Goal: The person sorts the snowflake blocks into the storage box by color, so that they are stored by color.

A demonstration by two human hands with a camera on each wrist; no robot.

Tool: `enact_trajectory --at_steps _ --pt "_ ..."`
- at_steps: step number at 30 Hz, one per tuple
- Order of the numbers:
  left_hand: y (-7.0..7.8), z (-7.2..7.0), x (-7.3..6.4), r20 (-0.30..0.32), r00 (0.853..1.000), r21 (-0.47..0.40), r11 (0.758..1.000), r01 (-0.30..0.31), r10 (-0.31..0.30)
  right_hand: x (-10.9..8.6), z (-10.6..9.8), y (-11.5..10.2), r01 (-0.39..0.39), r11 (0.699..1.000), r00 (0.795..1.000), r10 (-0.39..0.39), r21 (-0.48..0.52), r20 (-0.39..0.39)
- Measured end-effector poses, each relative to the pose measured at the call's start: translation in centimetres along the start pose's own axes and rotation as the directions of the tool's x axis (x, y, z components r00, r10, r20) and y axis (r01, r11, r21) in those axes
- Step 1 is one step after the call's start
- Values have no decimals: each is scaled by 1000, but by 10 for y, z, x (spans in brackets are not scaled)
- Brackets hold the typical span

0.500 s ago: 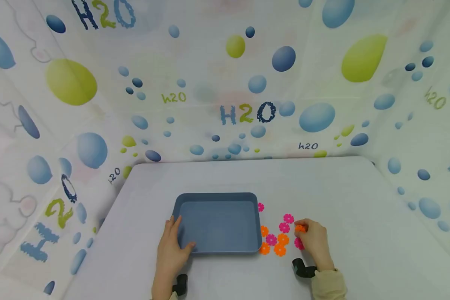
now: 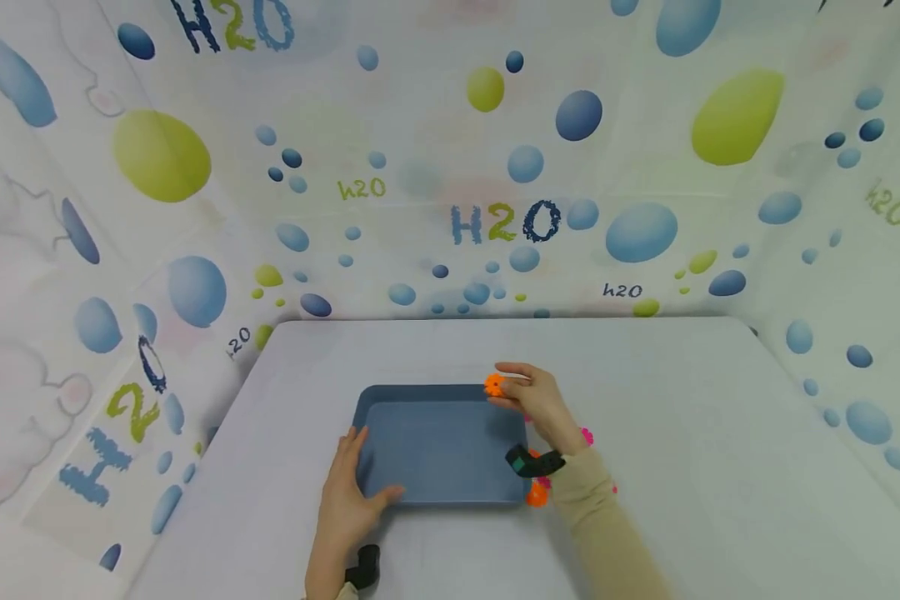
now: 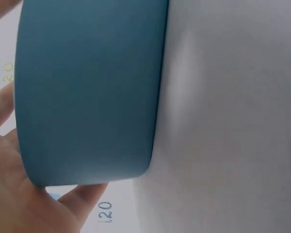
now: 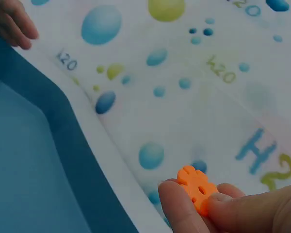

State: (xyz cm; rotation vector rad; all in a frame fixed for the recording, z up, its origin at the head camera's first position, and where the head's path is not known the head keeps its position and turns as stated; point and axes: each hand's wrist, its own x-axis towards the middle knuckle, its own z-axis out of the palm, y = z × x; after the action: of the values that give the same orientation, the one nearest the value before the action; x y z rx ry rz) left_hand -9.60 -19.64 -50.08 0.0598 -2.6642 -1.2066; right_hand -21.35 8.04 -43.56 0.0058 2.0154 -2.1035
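Note:
A shallow blue-grey tray (image 2: 435,505) lies on the table. My left hand (image 2: 348,492) rests against its near left corner, fingers spread along the left rim and the thumb by the front rim. In the left wrist view that hand (image 3: 24,189) touches the tray's side wall (image 3: 87,97). Over the tray's far right corner, my right hand (image 2: 536,400) pinches an orange flower-shaped plastic piece (image 2: 494,384). The right wrist view shows the same orange piece (image 4: 196,188), with round holes, between thumb and fingertips.
Loose orange pieces (image 2: 537,495) and pink pieces (image 2: 587,436) lie to the right of the tray, partly hidden beneath the right forearm. A white cloth (image 2: 495,258) with blue and green drops and lettering hangs behind the white table (image 2: 720,433).
My right hand has lifted the orange piece off the table and carried it left and away from me, to above the tray's far right corner. The left hand stays at the tray.

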Motion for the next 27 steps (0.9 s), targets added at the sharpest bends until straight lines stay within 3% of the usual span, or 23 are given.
enact_trajectory --at_steps 6,14,20,27 --pt "-4 4 -1 34 999 -32 999 -18 19 23 63 15 -57 998 994 58 -10 90" --pt "-2 3 -5 42 999 -40 999 0 1 27 123 42 -107 993 992 109 -44 59" --pt "-5 0 -5 22 1000 -36 999 -8 9 28 151 57 -137 990 990 138 24 -15" --pt "-6 -1 -2 -7 1000 -56 998 -16 16 37 164 64 -114 991 989 120 70 -92"
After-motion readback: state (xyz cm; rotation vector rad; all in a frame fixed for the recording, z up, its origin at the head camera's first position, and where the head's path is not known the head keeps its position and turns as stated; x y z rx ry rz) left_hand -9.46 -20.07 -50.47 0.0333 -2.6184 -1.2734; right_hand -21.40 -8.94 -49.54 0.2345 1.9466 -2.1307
